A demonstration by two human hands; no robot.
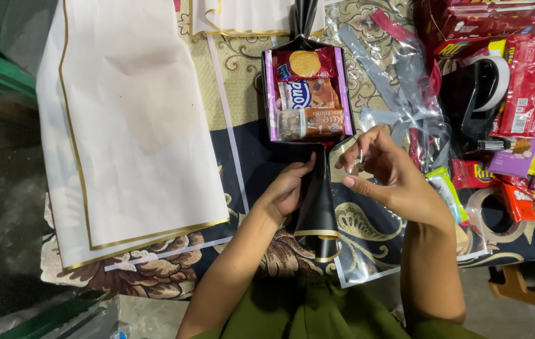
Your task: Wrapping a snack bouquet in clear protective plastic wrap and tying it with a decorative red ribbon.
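Head view: my left hand (pixel 286 188) pinches the gathered black wrapper (pixel 317 207) just below the snack bundle (pixel 307 94); my right hand (pixel 380 166), beside it, pinches clear tape (pixel 358 162). I'd keep the gather tight while taping.

A stack of white sheets with gold borders (pixel 132 119) lies at the left on the floral cloth (pixel 242 69). More white sheets (pixel 248 16) sit at the far edge. To the right stands a black tape dispenser (pixel 474 100), with red and purple snack packets (pixel 531 88) heaped around it and silver ribbon strips (pixel 399 81) just beside.
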